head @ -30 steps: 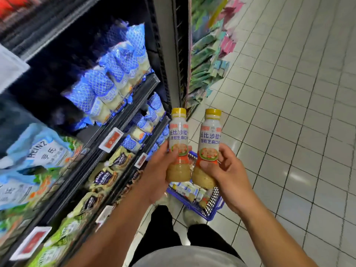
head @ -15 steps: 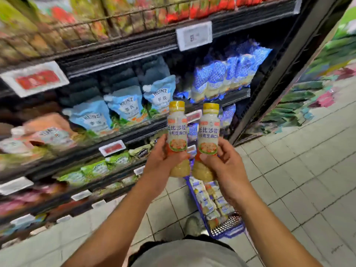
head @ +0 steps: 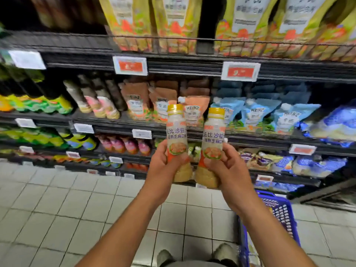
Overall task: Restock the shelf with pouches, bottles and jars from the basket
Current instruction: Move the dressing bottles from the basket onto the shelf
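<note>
Both yellow-capped plastic dressing bottles, left [head: 176, 139] and right [head: 212, 147], now raised facing dark shelving [head: 192, 64]; left hand [head: 163, 162] and right hand [head: 229, 166] each grip one. Risk: low grips, bottles tipping.

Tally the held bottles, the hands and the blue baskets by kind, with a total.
Yellow-capped bottles: 2 (left bottle, right bottle)
Hands: 2 (left hand, right hand)
Blue basket: 1
Total: 5
</note>
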Demonstrator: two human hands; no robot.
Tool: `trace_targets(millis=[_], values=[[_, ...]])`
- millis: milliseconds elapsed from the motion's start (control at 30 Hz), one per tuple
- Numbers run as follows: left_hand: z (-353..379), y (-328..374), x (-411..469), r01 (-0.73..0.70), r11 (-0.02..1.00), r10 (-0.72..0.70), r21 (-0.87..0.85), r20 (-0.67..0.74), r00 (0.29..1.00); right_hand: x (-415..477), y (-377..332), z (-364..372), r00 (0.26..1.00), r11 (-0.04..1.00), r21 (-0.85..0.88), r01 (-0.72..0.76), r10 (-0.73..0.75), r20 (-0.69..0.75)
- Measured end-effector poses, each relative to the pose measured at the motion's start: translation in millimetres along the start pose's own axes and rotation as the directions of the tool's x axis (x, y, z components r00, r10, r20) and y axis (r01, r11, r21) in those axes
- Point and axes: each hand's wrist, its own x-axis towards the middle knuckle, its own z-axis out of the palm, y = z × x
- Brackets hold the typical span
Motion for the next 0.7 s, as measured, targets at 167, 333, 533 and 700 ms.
trace_targets(millis=[167, 333, 533, 700], values=[[-70, 36, -29, -0.106, 0.994, 0.103, -0.019, -0.134, 0.986, -1, 5, 86, 0.984, 1.0, 0.0, -0.02, 0.019, 0.179], [-129, 72, -57, -0.197, 0.98, 0.192, 0.008, -0.274, 0.942, -3, 6, 162, 0.943, 1.0, -0.014, -0.011, 0.015, 0.332], [-180, 105, -73, -0.319, 0.947, 0.306, 0.026, -0.368, 0.878, 5, 11, 229, 0.893, 0.999, -0.034, -0.014, 0.027, 0.448], [-213, 129, -66, -0.387, 0.92, 0.375, 0.065, -0.434, 0.819, 20, 8, 271, 0.836, 1.0, -0.015, 0.009, 0.0, 0.548]])
